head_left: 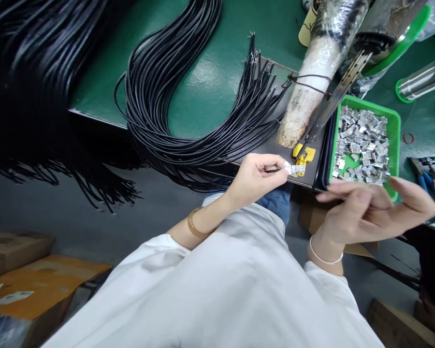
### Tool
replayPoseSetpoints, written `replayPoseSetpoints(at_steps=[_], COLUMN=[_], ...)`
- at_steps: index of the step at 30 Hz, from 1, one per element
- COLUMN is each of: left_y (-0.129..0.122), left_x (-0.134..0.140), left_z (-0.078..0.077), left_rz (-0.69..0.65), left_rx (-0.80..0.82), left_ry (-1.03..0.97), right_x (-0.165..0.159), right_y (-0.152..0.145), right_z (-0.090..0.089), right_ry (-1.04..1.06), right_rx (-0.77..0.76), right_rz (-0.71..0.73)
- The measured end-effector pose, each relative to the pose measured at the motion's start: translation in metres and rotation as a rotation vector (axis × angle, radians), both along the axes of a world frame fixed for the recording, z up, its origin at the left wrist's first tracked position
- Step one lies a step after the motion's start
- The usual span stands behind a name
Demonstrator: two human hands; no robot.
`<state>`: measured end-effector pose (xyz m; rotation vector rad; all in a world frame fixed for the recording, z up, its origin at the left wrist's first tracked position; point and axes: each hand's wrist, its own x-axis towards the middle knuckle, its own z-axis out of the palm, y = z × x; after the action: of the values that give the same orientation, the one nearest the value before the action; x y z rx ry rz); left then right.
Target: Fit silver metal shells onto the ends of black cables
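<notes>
My left hand (255, 176) pinches the end of a black cable, with a small silver USB connector (297, 169) at its tip. That connector lies over a yellow fixture (304, 157) at the front edge of a dark board (271, 140). My right hand (369, 210) is slightly blurred, its fingers spread and nothing visible between them. It hovers by the near edge of a green tray (394, 145) full of loose USB connectors (364, 137). A bundle of black cables (148, 106) curves over the table, its stripped ends resting on the board.
A soldering iron (342, 87) slants down toward the yellow fixture, beside a white plastic-wrapped tube (308, 92). Solder spools (420, 84) and pliers (429, 179) are at the right. More cables (47, 96) hang over the table's left edge. Cardboard boxes (39, 285) stand below.
</notes>
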<state>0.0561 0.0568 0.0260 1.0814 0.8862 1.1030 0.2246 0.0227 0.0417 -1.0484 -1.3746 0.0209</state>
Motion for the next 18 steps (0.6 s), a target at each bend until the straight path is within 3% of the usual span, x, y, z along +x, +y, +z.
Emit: replayPoseSetpoints(at_steps=[3,6,11,18], left_y=[0.002,0.003,0.005,0.008], left_x=[0.002,0.003,0.007,0.008], left_z=[-0.002,-0.005,-0.006,0.004], left_rz=[0.030,0.022,0.078,0.138], left_rx=[0.025,0.042,0.040,0.039], left_ry=[-0.017,-0.018,0.043,0.088], right_x=[-0.003,-0.006,-0.009,-0.009], right_y=[-0.001,0.000,0.008,0.011], right_z=[-0.007,-0.013,-0.014,-0.007], right_ry=[-0.104,-0.221,-0.317,-0.322], right_rx=[-0.191,-0.281,-0.267,-0.261], right_rz=[0.044,0.101,0.121,0.135])
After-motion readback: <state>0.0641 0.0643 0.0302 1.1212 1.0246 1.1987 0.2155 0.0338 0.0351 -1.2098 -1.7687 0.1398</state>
